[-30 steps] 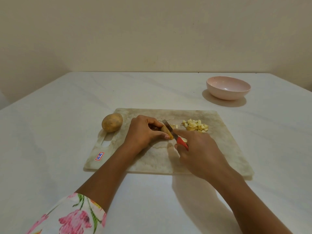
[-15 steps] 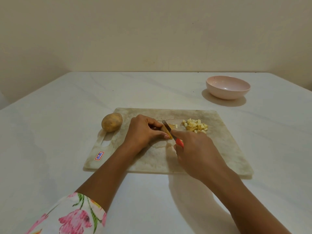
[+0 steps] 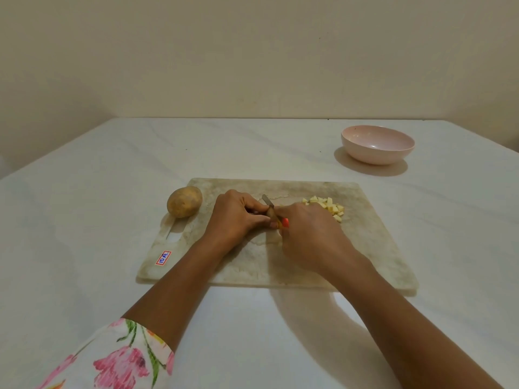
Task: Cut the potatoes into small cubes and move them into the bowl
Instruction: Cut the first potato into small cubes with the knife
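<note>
Holding a small brown-skinned piece of potato (image 3: 271,213) down, the left hand (image 3: 237,217) is curling its fingers (image 3: 253,205) around it, and the thumb is pressing on the near side. The piece of potato is sitting in the middle of the flat, pale, speckled cutting board (image 3: 365,248), right between the two hands.

The right hand (image 3: 309,237) is gripping a small knife (image 3: 268,203) with a grey blade and a red handle. Its fingers (image 3: 293,214) are wrapping tight around the handle, so only a bit of red is showing. The blade is pointing away from the person and is lying across the piece of potato, just next to the left fingertips. How deep the blade is going in is too hard to see.

A little heap of pale yellow potato cubes (image 3: 329,206) is lying on the cutting board just behind the right hand, and the hand is hiding part of it. A whole round brown potato (image 3: 184,201) is sitting on the left edge of the cutting board, near the left hand but not touching it.

A round pink bowl (image 3: 377,153) is standing on the white counter (image 3: 84,220), far back on the right, well apart from the cutting board. A small red and blue sticker (image 3: 163,257) is sitting on the near left corner of the cutting board. A white sleeve (image 3: 120,357) with pink flowers is covering the left arm.
</note>
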